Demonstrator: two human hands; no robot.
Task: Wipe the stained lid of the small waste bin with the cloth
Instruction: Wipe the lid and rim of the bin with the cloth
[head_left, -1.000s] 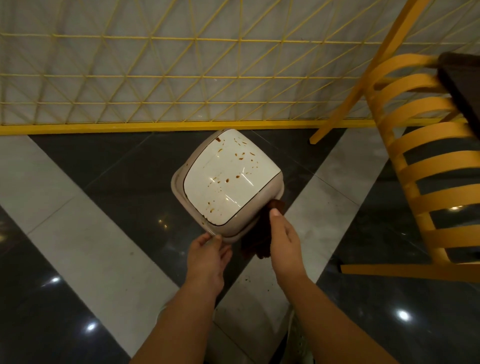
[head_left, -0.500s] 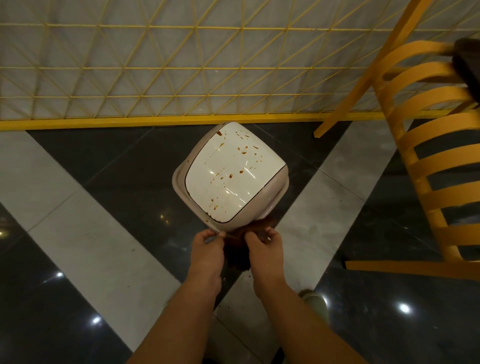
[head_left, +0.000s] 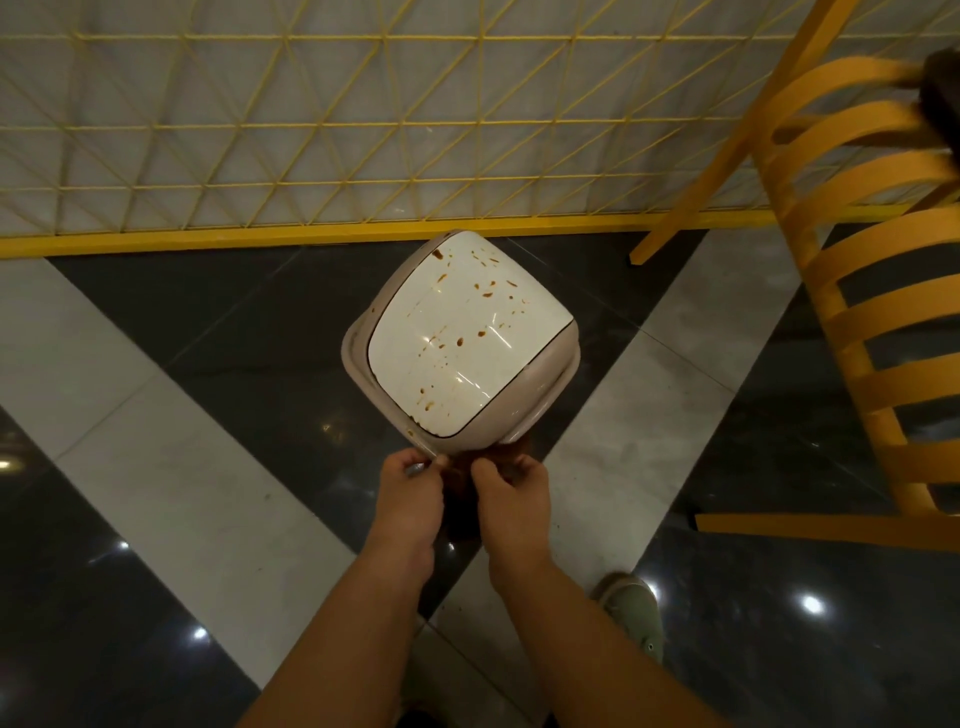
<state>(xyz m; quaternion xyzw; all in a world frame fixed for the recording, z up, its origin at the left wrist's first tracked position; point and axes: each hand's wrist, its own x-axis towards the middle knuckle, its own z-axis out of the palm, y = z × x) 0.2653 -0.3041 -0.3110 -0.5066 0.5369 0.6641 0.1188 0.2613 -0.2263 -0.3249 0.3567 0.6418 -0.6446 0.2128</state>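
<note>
Small waste bin (head_left: 363, 358) on the floor, its white lid (head_left: 462, 338) brown-spattered. Left hand (head_left: 410, 493) and right hand (head_left: 511, 493) both pinch the dark cloth (head_left: 460, 512) just below; best spread it flat before wiping

A glossy dark stone floor (head_left: 156, 623) crossed by pale grey tile bands (head_left: 171, 467) is seen, speckled with lamp reflections. A yellow metal lattice fence (head_left: 311, 130) lines its far edge; a yellow slatted wooden chair (head_left: 857, 322) stands right.
</note>
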